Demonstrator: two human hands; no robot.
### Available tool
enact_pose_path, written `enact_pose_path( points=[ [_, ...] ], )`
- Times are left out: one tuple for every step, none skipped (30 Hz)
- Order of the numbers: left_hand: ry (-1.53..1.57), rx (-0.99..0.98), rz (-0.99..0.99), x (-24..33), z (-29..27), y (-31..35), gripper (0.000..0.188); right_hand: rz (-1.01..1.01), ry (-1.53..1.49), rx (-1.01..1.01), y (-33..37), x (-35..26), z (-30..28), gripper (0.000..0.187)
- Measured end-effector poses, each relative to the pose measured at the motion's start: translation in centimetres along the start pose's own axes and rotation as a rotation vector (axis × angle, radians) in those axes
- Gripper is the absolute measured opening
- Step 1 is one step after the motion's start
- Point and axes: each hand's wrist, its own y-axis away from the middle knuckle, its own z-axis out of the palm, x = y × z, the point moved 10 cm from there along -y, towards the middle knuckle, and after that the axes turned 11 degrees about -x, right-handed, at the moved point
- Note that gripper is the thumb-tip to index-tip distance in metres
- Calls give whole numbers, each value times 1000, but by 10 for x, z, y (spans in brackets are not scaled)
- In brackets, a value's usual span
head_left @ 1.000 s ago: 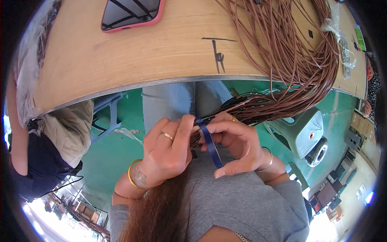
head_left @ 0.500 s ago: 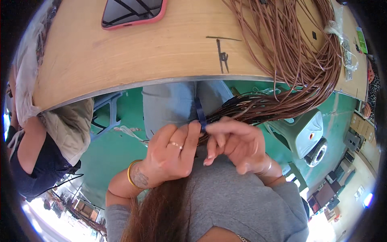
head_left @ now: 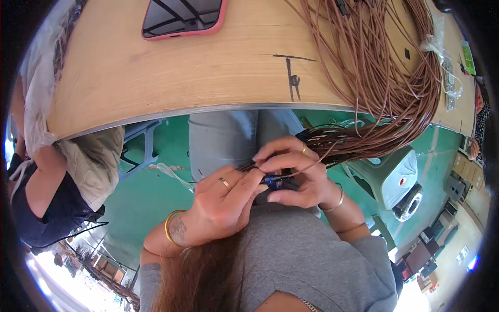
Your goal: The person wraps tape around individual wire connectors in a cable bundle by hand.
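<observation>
Over my lap, just off the table's edge, both hands are close together. My left hand (head_left: 223, 203) is closed, its thumb and forefinger pinched at a thin dark wire end (head_left: 267, 179). My right hand (head_left: 306, 179) is curled around the same spot, with a single brown wire (head_left: 329, 150) running through its fingers. Between the fingertips shows a small dark blue piece (head_left: 272, 183), partly hidden; its kind is unclear. Behind my right hand a thick bundle of brown wires (head_left: 384, 140) hangs from the table, its dark ends reaching toward my hands.
On the wooden table (head_left: 223, 73) lies a phone (head_left: 182, 18) in a pink-red case. Clear plastic (head_left: 431, 44) wraps the wire bundle. A grey-green stool (head_left: 392, 174) stands at the right, a blue stool (head_left: 143, 148) at the left. Another person (head_left: 47, 182) sits at the left.
My right hand has turned and closed in toward my left, now with a brown wire in its fingers. The dark blue strip that stood upright is now mostly covered between the hands.
</observation>
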Motion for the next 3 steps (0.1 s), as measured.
enact_pose_path(
  points=[
    [-2,0,-2,0,1,0,29,-2,-2,-1,2,-3,3,49],
    [-52,24,-26,0,0,2,29,16,56,24,3,-6,2,49],
    [-103,47,-49,-1,-1,3,29,33,114,51,2,-10,1,50]
  ],
)
